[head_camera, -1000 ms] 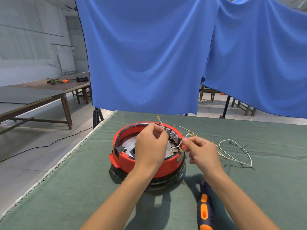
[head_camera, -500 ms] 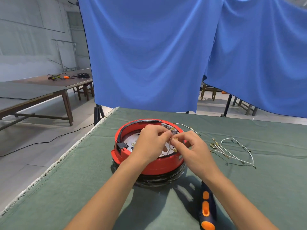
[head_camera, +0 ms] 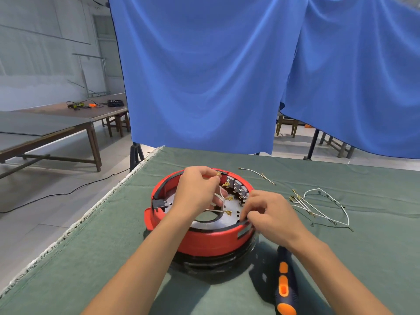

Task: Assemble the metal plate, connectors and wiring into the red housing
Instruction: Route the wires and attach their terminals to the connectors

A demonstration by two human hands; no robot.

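Housing: red housing [head_camera: 211, 241] sits on the green-covered counter [head_camera: 95, 251], on a black ring base [head_camera: 218, 260], open side up, directly in front of me.
Plate: metal plate [head_camera: 229, 220] lies flat inside the housing, round hole near its middle; partly hidden under my left forearm.
Connectors: row of grey connector blocks [head_camera: 238, 189] stands along the far-right inner wall of the housing, brass tabs facing inward.
Left hand: my left hand [head_camera: 195, 192] is over the housing, fingers curled, thumb and forefinger pinching a brass terminal [head_camera: 218, 173] at the far rim. White wiring [head_camera: 221, 196] loops down from this hand over the plate, with more brass terminals at its ends.
Right hand: my right hand [head_camera: 270, 214] is at the right rim of the housing, fingers curled inward, tips close to the connector row. Blurred; I cannot tell whether they hold anything.
Spare wires: bundle of white leads [head_camera: 318, 205] with brass ends lies on the counter well right of the housing; one short lead [head_camera: 256, 173] lies apart, behind the housing.
Screwdriver: navy and orange handle [head_camera: 285, 289] lies on the counter near my right forearm, just beside the base.
Backdrop: blue cloth [head_camera: 204, 76] hangs behind the counter.
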